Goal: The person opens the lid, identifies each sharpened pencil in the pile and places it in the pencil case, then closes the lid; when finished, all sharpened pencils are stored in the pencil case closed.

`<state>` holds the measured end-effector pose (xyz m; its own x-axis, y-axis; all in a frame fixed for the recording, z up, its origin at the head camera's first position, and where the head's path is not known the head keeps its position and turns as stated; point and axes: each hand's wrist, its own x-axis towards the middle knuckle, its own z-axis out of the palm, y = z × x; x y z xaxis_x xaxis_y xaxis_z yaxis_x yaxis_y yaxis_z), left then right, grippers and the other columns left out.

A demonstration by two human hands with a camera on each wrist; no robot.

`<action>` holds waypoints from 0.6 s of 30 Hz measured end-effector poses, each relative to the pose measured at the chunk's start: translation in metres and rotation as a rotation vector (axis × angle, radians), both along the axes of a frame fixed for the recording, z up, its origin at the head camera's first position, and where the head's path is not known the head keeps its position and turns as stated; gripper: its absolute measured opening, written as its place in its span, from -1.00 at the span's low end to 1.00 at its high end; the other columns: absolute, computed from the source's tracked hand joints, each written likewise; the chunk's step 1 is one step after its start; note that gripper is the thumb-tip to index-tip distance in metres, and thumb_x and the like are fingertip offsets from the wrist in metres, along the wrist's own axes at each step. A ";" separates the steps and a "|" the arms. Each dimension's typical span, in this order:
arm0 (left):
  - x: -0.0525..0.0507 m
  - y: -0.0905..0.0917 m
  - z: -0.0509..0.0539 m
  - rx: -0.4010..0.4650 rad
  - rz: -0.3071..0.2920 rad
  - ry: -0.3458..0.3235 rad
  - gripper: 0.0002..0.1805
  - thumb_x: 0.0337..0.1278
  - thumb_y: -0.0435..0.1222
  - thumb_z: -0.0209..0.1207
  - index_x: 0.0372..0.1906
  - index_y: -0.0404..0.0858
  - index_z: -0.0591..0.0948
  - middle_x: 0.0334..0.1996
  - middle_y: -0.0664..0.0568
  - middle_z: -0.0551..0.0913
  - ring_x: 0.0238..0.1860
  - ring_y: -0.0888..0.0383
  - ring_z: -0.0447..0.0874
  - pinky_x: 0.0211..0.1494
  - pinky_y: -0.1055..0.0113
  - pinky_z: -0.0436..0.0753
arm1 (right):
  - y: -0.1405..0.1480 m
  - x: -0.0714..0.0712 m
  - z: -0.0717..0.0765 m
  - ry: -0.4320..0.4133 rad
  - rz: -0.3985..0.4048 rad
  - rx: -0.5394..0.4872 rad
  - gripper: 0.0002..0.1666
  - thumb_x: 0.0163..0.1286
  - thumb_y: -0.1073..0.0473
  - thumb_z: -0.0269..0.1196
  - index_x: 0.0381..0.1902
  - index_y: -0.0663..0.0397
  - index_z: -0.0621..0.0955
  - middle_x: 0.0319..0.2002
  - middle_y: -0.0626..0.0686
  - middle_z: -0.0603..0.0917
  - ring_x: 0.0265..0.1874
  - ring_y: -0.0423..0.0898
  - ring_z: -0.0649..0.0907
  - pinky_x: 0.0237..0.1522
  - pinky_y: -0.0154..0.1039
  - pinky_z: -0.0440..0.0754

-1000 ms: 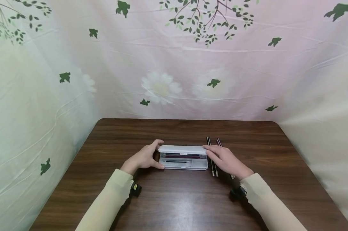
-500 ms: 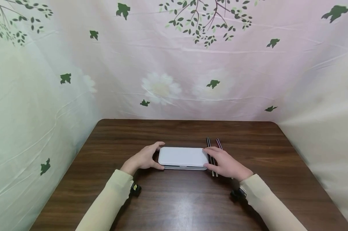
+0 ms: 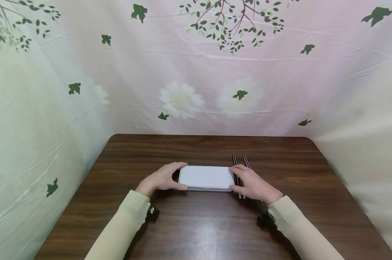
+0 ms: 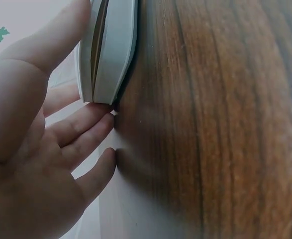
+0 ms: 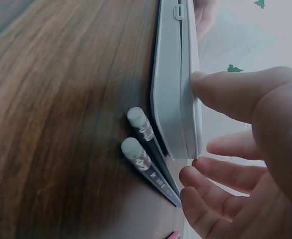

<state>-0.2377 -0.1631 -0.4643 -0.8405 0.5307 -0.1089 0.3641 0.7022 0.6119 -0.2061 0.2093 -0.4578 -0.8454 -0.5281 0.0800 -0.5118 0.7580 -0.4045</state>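
A white pencil case [image 3: 206, 176] lies flat on the table, its lid down. In the left wrist view a thin gap shows between the lid and base of the case [image 4: 118, 50]. My left hand [image 3: 162, 177] holds the case's left end, thumb at the front edge and fingers at the back. At the right end my right hand [image 3: 253, 183] holds it likewise, its thumb [image 5: 225, 94] on the lid's front edge in the right wrist view. The contents are hidden under the lid.
Two dark pencils [image 3: 234, 160] lie side by side just right of the case, partly under my right hand. Another, dark red pencil [image 3: 247, 161] lies beyond them, mostly covered. A patterned cloth [image 3: 202, 72] hangs behind the brown wooden table [image 3: 196, 224].
The lid of the pencil case has swung down toward me, from partly raised to lowered, covering the pens inside. My right thumb has moved to the front edge; my left fingers have shifted slightly rightward.
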 end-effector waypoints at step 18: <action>0.001 0.003 0.000 0.033 -0.004 0.003 0.03 -0.05 0.08 0.61 0.55 -0.04 0.42 0.47 -0.02 0.47 0.49 -0.02 0.39 0.51 -0.05 0.41 | -0.002 0.002 0.003 -0.028 -0.020 0.014 -0.20 0.39 0.02 0.47 0.43 0.31 0.50 0.37 0.26 0.52 0.28 0.15 0.61 0.27 0.10 0.62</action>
<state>-0.2369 -0.1597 -0.4639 -0.8388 0.5372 -0.0888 0.3686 0.6803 0.6335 -0.2041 0.2074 -0.4550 -0.8574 -0.5123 0.0489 -0.4854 0.7734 -0.4077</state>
